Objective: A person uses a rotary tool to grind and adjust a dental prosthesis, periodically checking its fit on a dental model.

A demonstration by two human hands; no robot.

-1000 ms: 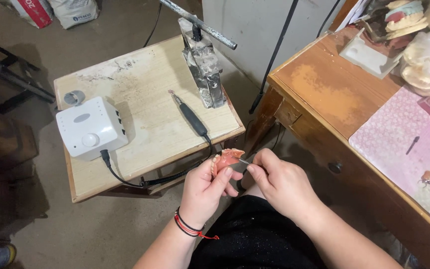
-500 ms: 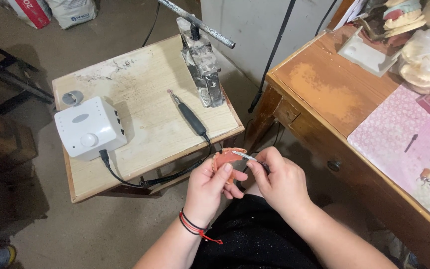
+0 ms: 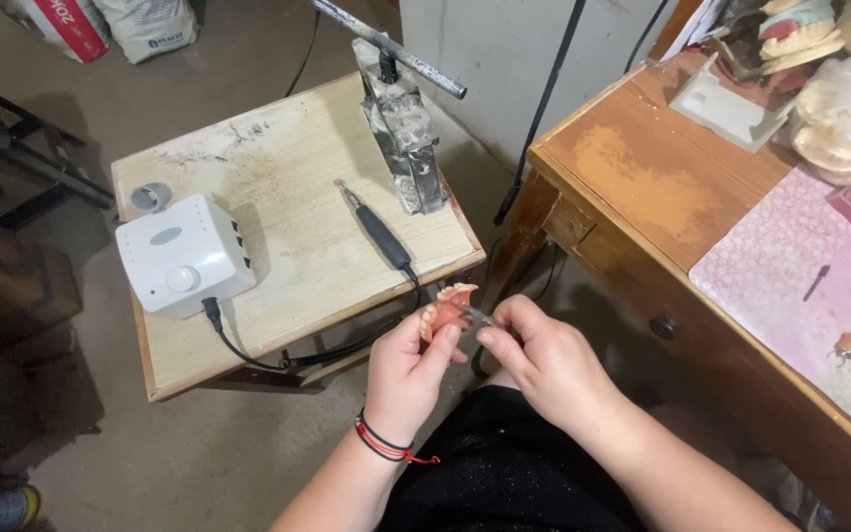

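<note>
My left hand grips a pink denture with a row of pale teeth, held just past the front edge of the small wooden table. My right hand pinches a thin metal tool whose tip rests against the denture. Both hands hover over my lap, which is covered in black cloth. A red and black cord bracelet sits on my left wrist.
On the small table lie a white control box, a black handpiece on a cable and a grimy metal press. A brown desk at right carries plaster dental casts, a pink patterned mat and small tools.
Both hands have stayed together at the denture, with small shifts of the fingers and tool. The view has drifted slightly.
</note>
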